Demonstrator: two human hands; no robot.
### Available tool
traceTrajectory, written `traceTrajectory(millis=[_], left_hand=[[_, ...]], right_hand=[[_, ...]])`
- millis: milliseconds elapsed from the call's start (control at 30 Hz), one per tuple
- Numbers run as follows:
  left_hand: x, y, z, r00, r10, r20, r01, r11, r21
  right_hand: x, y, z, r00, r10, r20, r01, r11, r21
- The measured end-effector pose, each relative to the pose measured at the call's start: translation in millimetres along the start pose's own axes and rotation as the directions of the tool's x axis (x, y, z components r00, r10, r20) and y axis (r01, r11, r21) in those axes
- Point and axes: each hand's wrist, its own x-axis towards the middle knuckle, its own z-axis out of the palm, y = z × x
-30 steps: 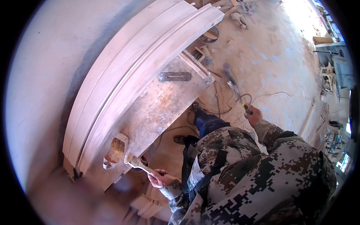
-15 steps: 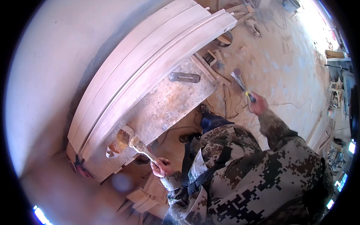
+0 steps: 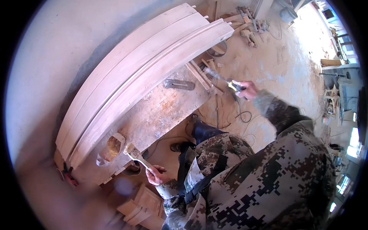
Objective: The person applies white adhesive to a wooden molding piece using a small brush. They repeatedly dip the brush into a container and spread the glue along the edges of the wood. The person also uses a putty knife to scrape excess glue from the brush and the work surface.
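My left hand (image 3: 156, 175) is closed around the handle of a pale spatula-like tool (image 3: 135, 154), its broad end smeared with tan paste. That end hovers just right of a cut-open pale container (image 3: 122, 138) holding tan paste on the workbench (image 3: 153, 111). My right hand (image 3: 247, 90) grips a bladed tool (image 3: 234, 86) with a yellow-and-black handle, held out past the bench's far right end. Motion blurs its metal blade, so the exact kind is unclear. Long, pale, curved wooden pieces (image 3: 134, 76) lie along the bench's wall side.
A dusty, slotted metal block (image 3: 179, 84) rests on the bench. Red-handled pliers-like tool (image 3: 69, 177) lies at its near left corner. Wood pieces (image 3: 143, 207) stand below left. Cords (image 3: 245, 117) trail over the dusty floor; scraps and a bucket (image 3: 288, 15) are farther off.
My right hand has swung left toward the bench's far end with the bladed tool, which now points left. My left hand keeps its hold beside the container. The whole view has shifted slightly.
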Motion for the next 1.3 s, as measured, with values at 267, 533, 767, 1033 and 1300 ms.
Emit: traceTrajectory(millis=[267, 533, 767, 1033, 1300], left_hand=[[22.2, 8.6, 24.1, 0.993, 0.001, 0.119, 0.017, 0.989, -0.146], [37.3, 14.3, 41.0, 0.983, -0.033, 0.179, 0.084, 0.954, -0.288], [25.2, 29.4, 45.9, 0.992, -0.035, 0.122, 0.074, 0.939, -0.334], [32.1, 20.1, 3.7, 0.984, -0.107, 0.142, 0.139, 0.961, -0.237], [19.1, 25.9, 1.4, 0.987, -0.138, 0.083, 0.152, 0.967, -0.202]], right_hand=[[-35.0, 64.0, 145.7, 0.92, 0.105, 0.378, -0.307, 0.794, 0.525], [-14.5, 45.2, 137.9, 0.964, 0.263, 0.046, -0.19, 0.55, 0.813], [-71.0, 57.3, 182.9, 0.865, -0.296, 0.405, 0.373, 0.919, -0.126], [-3.4, -49.0, 219.7, 0.962, 0.094, 0.258, -0.105, 0.994, 0.032], [48.6, -59.8, 245.3, 0.993, -0.109, 0.035, 0.113, 0.976, -0.185]])
